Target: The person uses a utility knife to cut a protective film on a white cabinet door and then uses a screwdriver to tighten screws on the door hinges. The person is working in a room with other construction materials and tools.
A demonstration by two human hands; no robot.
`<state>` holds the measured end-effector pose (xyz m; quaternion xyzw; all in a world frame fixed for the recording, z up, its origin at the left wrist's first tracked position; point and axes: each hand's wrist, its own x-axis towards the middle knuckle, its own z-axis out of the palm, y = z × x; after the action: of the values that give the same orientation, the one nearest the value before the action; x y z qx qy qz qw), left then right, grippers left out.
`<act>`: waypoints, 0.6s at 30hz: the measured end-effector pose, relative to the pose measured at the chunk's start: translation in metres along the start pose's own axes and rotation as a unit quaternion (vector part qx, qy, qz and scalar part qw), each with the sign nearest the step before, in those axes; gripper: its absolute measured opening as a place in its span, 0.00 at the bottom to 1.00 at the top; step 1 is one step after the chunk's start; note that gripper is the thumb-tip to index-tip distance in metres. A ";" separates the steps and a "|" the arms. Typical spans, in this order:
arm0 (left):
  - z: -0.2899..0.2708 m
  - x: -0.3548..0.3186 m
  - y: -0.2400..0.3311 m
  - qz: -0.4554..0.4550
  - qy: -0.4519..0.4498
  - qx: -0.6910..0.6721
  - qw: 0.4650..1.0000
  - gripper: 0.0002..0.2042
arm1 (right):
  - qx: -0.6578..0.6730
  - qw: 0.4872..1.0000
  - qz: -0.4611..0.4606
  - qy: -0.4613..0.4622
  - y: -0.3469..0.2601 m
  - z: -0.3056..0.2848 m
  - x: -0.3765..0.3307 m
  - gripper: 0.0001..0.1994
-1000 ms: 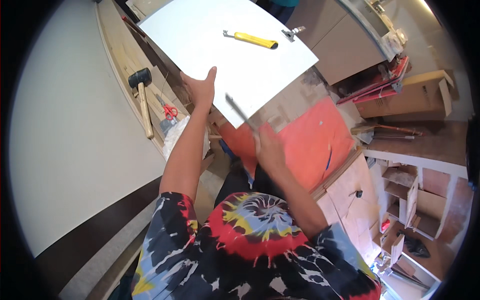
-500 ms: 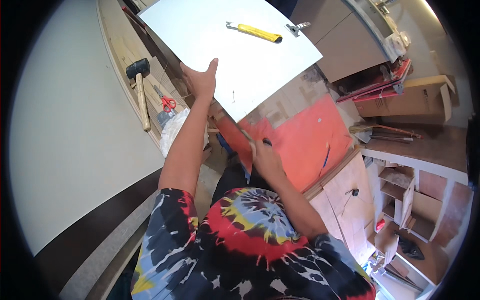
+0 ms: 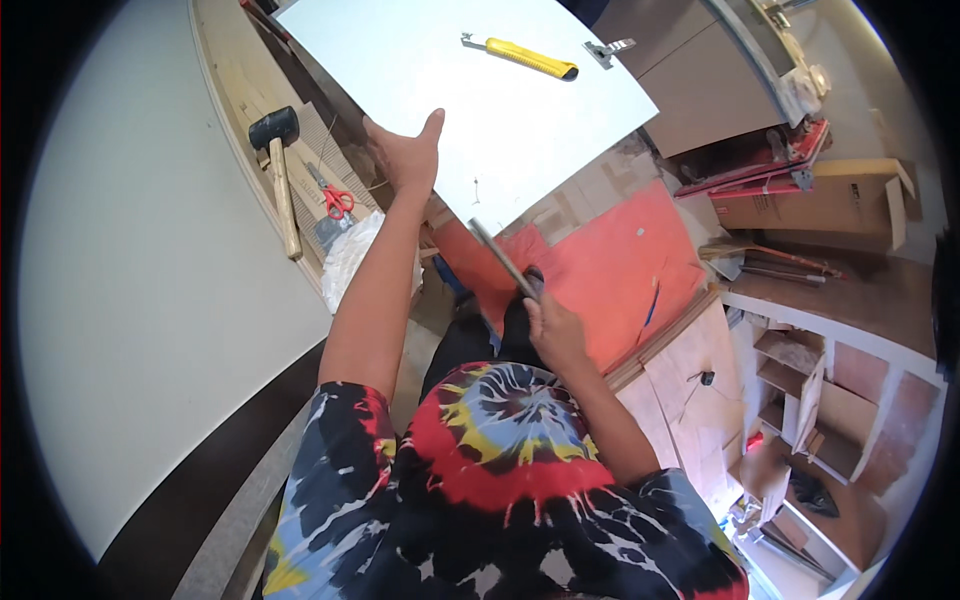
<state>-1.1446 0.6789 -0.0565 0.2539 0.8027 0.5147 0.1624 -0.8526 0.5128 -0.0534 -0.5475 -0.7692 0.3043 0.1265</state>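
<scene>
A white board (image 3: 520,125) stretches out in front of me, one corner pointing toward my body. My left hand (image 3: 405,160) grips its left edge, thumb on top and the other fingers partly hidden at the side. In my right hand (image 3: 558,332) is a long, narrow grey metal file (image 3: 505,260), its far tip close to the board's near corner. I cannot tell whether the tip touches it. On the board lie a yellow utility knife (image 3: 530,60) and, by the far right edge, a metal hinge (image 3: 610,52).
To the left, a black-headed mallet (image 3: 280,180), red-handled scissors (image 3: 338,203) and a crumpled white bag (image 3: 350,262) rest on a wooden ledge. Red sheeting (image 3: 625,270) covers the floor beyond. At right are a cardboard box (image 3: 820,200), wooden panels (image 3: 685,400) and open shelves (image 3: 800,390).
My right hand has drawn back toward my body and slightly right with the file, whose tip now shows at the board's corner. My left hand keeps its hold.
</scene>
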 end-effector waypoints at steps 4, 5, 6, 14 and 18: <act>0.004 0.001 -0.004 0.009 0.012 0.034 0.999 0.58 | 0.002 1.000 -0.011 0.008 0.004 0.019 0.016 0.13; 0.005 0.001 -0.006 0.016 0.008 0.017 1.000 0.59 | 0.000 1.000 -0.024 0.014 0.004 0.023 0.028 0.12; 0.005 0.000 -0.011 0.016 0.003 0.014 1.000 0.59 | -0.001 0.999 -0.035 0.022 0.000 0.025 0.047 0.12; -0.001 -0.001 -0.013 -0.003 -0.009 0.018 1.000 0.59 | -0.021 0.995 -0.071 0.065 -0.004 0.019 0.019 0.11; 0.005 0.000 -0.009 0.006 -0.004 0.021 1.000 0.59 | -0.046 0.993 -0.080 0.069 0.002 0.024 0.075 0.12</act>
<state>-1.1442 0.6797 -0.0666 0.2644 0.8108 0.4979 0.1574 -0.8911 0.5744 -0.0838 -0.5091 -0.8131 0.2192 0.1776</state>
